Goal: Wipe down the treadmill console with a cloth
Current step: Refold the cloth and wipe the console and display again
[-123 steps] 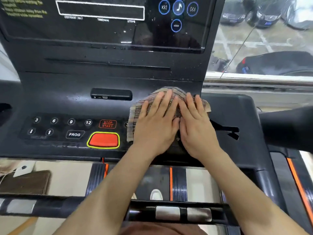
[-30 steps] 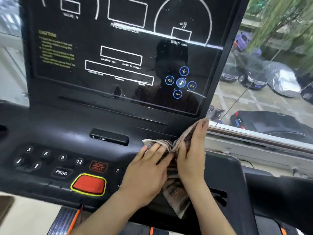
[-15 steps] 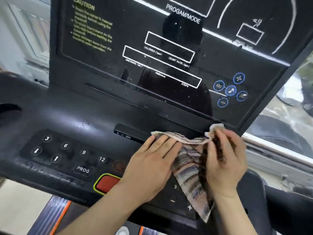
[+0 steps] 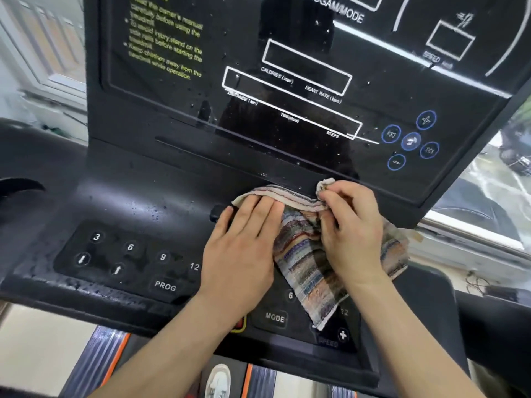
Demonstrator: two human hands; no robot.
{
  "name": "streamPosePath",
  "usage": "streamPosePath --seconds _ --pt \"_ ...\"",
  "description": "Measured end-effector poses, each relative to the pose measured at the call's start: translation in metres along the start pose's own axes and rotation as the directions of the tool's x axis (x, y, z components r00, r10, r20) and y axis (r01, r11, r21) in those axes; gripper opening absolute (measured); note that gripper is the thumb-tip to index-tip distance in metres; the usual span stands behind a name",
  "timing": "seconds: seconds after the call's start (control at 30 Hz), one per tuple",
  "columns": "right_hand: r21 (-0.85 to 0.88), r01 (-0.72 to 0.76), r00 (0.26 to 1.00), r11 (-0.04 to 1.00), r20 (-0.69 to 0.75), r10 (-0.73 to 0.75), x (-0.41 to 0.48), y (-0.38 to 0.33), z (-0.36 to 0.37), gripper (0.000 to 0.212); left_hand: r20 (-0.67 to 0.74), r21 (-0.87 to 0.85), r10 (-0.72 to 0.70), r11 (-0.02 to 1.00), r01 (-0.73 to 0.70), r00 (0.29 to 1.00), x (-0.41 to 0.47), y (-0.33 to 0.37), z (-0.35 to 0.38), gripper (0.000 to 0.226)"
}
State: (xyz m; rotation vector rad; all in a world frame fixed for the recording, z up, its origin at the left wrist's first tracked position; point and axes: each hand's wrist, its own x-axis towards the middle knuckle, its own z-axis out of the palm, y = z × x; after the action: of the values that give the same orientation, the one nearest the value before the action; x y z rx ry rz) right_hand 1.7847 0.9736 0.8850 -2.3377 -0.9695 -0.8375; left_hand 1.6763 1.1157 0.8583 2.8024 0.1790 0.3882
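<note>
left hand [image 4: 244,245] flat on cloth [image 4: 304,254]; right hand [image 4: 350,225] pinches it.

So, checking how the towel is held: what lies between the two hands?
The striped cloth fills the gap between the left hand, lying flat on it, and the right hand, which pinches its corner. This shows in the head view.

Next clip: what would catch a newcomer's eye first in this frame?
Two bare hands at centre handle a striped cloth on the black treadmill console: the left hand lies flat on it, the right hand pinches its upper corner. Above them, the glossy display panel is speckled with droplets.
</note>
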Motion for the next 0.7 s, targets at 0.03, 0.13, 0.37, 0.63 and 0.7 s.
streamPosePath --seconds 0.03,0.13,0.37,0.63,0.7 --pt "-0.005 0.003 1.0 1.0 0.005 -0.003 0.004 -0.008 0.006 0.031 -0.011 0.001 -0.013 1.0 0.013 1.0 -0.001 -0.006 -0.002 0.06" --pt "0.02 0.025 1.0 1.0 0.015 -0.025 0.016 -0.034 0.024 0.031 -0.054 -0.002 -0.053 0.999 0.053 0.997 -0.002 -0.025 -0.007 0.061" --pt "0.103 -0.095 0.987 0.99 0.142 0.08 0.04 -0.078 0.057 0.022 -0.118 -0.056 -0.162 0.986 0.156 0.98 -0.005 -0.07 -0.023 0.062" --pt "0.145 0.093 0.976 0.985 0.181 -0.119 0.09 -0.168 0.107 0.015 -0.163 -0.192 -0.434 0.895 0.403 0.886 -0.012 -0.131 -0.057 0.063" --pt "0.299 0.052 0.964 0.953 0.233 -0.126 0.1 -0.197 0.127 0.014 -0.14 -0.176 -0.473 0.876 0.448 0.87 -0.019 -0.144 -0.061 0.064"
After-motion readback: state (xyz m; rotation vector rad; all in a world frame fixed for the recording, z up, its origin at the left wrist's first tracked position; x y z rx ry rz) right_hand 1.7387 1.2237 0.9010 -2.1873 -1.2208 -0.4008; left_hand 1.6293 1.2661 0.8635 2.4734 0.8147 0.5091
